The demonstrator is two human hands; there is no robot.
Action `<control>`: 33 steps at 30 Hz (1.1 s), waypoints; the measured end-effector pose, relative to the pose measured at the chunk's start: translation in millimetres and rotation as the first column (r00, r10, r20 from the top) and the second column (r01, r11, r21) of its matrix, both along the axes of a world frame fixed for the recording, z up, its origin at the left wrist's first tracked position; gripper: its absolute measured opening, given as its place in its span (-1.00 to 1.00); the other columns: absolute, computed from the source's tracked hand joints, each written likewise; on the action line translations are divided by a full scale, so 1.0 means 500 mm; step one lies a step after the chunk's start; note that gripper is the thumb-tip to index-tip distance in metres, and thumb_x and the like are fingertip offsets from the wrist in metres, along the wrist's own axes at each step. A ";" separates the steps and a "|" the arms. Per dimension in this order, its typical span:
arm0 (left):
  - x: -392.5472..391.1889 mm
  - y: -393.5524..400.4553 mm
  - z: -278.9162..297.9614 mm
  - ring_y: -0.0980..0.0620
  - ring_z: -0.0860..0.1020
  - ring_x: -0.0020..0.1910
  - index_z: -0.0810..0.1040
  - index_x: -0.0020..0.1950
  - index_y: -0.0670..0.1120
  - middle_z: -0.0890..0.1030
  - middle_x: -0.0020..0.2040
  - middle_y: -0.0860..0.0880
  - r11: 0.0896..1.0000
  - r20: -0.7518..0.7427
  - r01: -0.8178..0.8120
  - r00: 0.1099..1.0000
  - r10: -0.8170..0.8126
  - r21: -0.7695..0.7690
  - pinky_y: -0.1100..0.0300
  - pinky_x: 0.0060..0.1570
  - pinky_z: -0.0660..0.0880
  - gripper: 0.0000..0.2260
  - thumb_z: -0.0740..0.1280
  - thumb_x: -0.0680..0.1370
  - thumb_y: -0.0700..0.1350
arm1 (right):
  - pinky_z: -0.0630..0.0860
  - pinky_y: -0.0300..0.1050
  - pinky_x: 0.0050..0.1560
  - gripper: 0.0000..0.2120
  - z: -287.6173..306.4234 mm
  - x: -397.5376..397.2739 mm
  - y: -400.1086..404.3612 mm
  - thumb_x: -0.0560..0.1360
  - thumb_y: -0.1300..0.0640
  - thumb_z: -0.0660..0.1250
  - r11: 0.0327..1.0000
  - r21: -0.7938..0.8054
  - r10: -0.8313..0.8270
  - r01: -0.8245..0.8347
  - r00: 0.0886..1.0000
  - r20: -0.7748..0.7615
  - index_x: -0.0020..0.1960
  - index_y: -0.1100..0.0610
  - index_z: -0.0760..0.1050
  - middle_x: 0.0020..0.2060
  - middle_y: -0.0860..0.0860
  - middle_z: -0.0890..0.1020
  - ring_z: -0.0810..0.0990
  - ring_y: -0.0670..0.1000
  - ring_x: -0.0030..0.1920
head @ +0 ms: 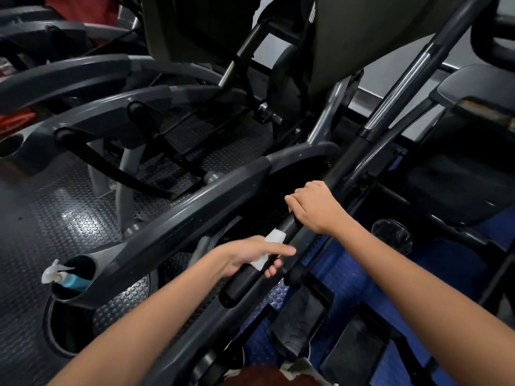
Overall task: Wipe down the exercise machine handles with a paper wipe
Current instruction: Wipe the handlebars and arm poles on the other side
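Now, hands: both of yours are on the same black handle (281,238), the long bar running from the lower centre of the frame up toward the upper right.
Left hand: your left hand (248,256) sits low on the bar near its capped end, fingers curled round it with the paper wipe (269,247) pressed between palm and grip; the index finger lies straighter along the top.
Wipe: white, folded, wrapped partly round the handle, one corner sticking up above your fingers, another edge showing below them.
Right hand: your right hand (313,206) grips the same bar just above, near frame centre, fingers clenched over it.
Gap: a short bare stretch of handle shows between your two hands.
Spray bottle: a white-nozzled bottle (60,277) with blue liquid stands tilted in the cup holder (83,298) at the lower left, well apart from your hands.
Side rail: a grey curved rail (178,213) runs from that holder toward the centre.
Floor: studded dark rubber matting (55,207) on the left, blue at the lower right.
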State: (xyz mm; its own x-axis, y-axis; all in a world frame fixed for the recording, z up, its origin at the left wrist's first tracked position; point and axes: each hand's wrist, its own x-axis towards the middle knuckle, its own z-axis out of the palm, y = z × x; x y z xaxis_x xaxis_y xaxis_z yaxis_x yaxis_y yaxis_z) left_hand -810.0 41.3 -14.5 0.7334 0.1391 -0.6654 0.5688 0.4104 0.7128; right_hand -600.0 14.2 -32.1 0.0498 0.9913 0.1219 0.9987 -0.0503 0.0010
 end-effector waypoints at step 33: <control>-0.043 -0.022 0.009 0.01 0.54 -0.38 0.55 -0.11 -0.11 0.57 -0.31 -0.07 0.989 -0.046 -0.017 0.999 0.024 0.148 0.19 -0.29 0.54 -0.72 0.49 0.51 0.08 | 0.31 -0.05 0.17 -0.31 0.007 -0.003 -0.003 0.54 -0.11 -0.30 0.999 -0.042 -0.007 0.006 1.000 -0.004 -0.19 -0.01 0.61 -0.25 -0.08 0.62 0.52 0.03 -0.10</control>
